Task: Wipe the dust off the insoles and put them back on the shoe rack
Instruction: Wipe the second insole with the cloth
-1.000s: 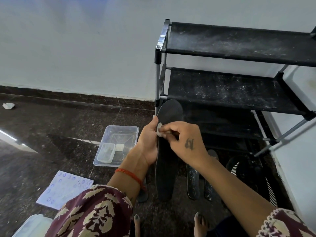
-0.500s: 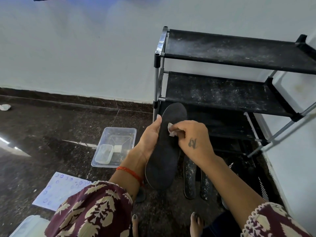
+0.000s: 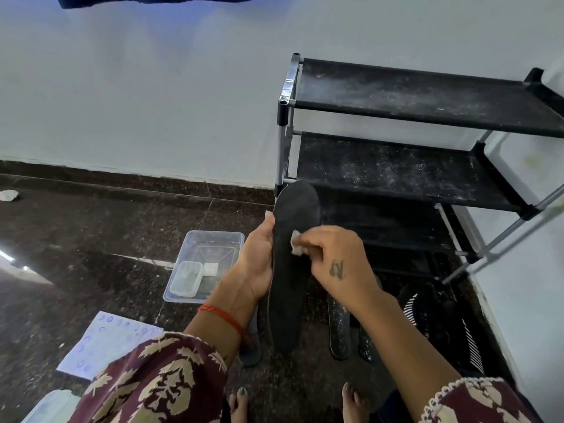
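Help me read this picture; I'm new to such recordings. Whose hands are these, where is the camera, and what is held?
No machine here: a person wears a camera on the head, looking down at their own hands. The left hand holds a dark insole upright. The right hand pinches a small white wipe against it. Behind stands a dusty black shoe rack. On the floor lie more insoles, a clear tub and a printed sheet.

Clear tub (image 3: 210,239) on dark floor (image 3: 91,239) w/ small lidded box (image 3: 186,277) inside. Paper sheet (image 3: 103,343) w/ blue marks near it. White scrap (image 3: 8,195) by wall (image 3: 137,87).
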The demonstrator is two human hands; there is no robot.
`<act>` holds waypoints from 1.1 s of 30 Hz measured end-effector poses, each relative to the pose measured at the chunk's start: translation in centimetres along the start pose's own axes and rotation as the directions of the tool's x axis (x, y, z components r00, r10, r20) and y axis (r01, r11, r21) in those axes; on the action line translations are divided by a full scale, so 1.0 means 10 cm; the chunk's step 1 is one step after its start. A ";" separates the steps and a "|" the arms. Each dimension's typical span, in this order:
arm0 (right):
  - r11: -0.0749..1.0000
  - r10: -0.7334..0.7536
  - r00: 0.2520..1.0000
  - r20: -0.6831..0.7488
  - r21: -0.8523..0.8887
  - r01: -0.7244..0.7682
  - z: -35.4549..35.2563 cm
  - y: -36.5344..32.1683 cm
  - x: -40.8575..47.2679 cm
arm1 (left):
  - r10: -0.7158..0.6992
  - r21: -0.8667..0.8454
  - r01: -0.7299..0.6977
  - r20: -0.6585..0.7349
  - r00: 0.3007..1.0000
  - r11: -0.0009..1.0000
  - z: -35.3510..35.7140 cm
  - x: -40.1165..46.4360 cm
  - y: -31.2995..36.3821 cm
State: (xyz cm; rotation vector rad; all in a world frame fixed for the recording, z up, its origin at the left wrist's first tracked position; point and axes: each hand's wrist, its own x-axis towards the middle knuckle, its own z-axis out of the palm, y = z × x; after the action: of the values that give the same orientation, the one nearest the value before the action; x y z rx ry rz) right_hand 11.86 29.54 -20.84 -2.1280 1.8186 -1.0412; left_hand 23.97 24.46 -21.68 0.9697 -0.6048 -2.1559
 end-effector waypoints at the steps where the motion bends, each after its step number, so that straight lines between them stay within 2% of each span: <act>1: 0.999 0.019 0.998 -0.067 0.038 -0.016 0.04 0.01 0.04 | -0.007 -0.009 0.007 0.000 1.000 1.000 -0.01 0.02 0.00; 4: 0.991 0.064 0.996 -0.056 0.122 -0.057 0.13 0.00 0.16 | -0.009 -0.002 0.009 -0.012 1.000 1.000 0.01 0.06 -0.01; 8: 0.981 -0.035 0.995 0.094 0.196 0.016 0.15 -0.01 0.16 | 0.016 0.014 -0.016 -0.046 0.999 1.000 -0.04 0.15 -0.02; 12: 0.980 -0.155 0.964 0.215 0.158 0.122 0.05 0.05 0.11 | 0.014 0.004 -0.014 -0.071 0.997 1.000 -0.02 0.14 0.02; 15: 0.984 -0.169 0.952 0.257 0.104 0.146 -0.02 0.13 0.10 | -0.003 0.000 0.003 -0.050 0.999 1.000 0.00 0.13 0.00; 17: 0.991 -0.131 0.974 0.186 0.036 0.127 -0.06 0.19 0.10 | -0.011 -0.014 0.011 -0.020 1.000 1.000 0.02 0.14 -0.01; 19: 0.998 -0.063 0.998 0.020 0.000 0.063 -0.05 0.25 0.12 | -0.017 -0.025 0.017 0.011 1.000 1.000 0.03 0.13 -0.01; 21: 0.999 0.001 0.993 -0.122 0.053 0.005 0.00 0.27 0.15 | -0.017 -0.023 0.017 0.027 0.999 1.000 0.03 0.15 -0.01; 22: 0.997 0.016 0.990 -0.138 0.082 -0.005 0.03 0.25 0.15 | -0.012 -0.012 0.013 0.027 1.000 1.000 0.04 0.15 -0.02; 26: 0.993 -0.045 0.998 -0.047 0.110 0.050 0.14 0.14 0.14 | -0.005 0.029 0.004 0.017 1.000 1.000 0.07 0.16 -0.05; 28: 0.980 -0.074 0.997 0.005 0.184 0.072 0.13 0.13 0.13 | 0.004 0.052 -0.004 -0.002 1.000 0.999 0.06 0.16 -0.05; 31: 0.957 -0.125 0.979 0.162 0.279 0.076 0.04 0.11 0.12 | 0.017 0.046 -0.017 -0.021 1.000 0.999 0.02 0.14 0.00; 33: 0.971 -0.162 0.947 0.278 0.213 0.104 -0.02 0.13 0.12 | 0.006 0.023 -0.005 -0.041 0.999 1.000 0.01 0.14 0.01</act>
State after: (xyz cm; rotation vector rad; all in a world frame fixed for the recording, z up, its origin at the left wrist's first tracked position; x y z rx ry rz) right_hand 10.72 28.13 -20.91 -2.1727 1.3947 -0.8354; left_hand 23.27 23.37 -22.13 1.0205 -0.6136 -2.1230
